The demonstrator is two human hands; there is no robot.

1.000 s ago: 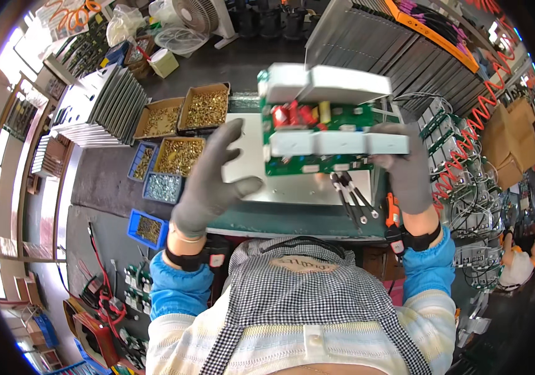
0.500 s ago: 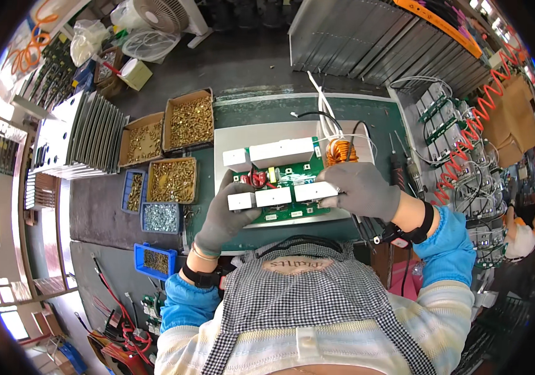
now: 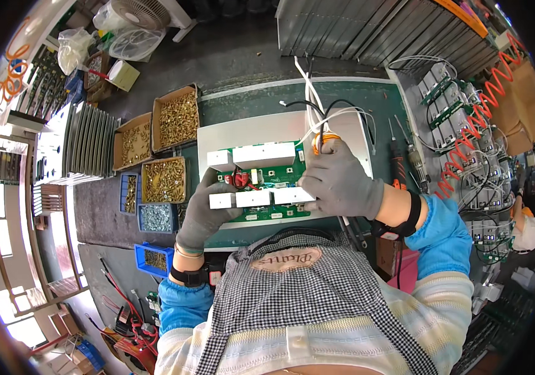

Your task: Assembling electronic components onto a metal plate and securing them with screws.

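Note:
A green circuit board (image 3: 273, 173) with long white blocks lies over a pale flat plate (image 3: 214, 132) in front of me. My left hand (image 3: 208, 203), in a grey glove, is closed round the board's left end, with fingers behind and thumb in front. At the right end my gloved right hand (image 3: 341, 182) grips the board beside the near white block (image 3: 293, 195). Its upper fingers lie against an orange-wound coil (image 3: 326, 141), largely covered by the hand. White and black cables (image 3: 310, 87) run up from the coil. The right fingertips are partly hidden.
Left of the plate are boxes of brass-coloured screws (image 3: 176, 117), a tray of silvery pieces (image 3: 157, 217) and a blue bin (image 3: 154, 259). Stacked metal plates (image 3: 86, 144) stand farther left. A screwdriver (image 3: 397, 162) lies on the right, near a red coiled hose (image 3: 467, 147) and more wired boards (image 3: 445, 112).
My right hand has moved up and over the coil, covering more of it. The cables above it have shifted. My left hand keeps its hold; the whole view has shifted slightly.

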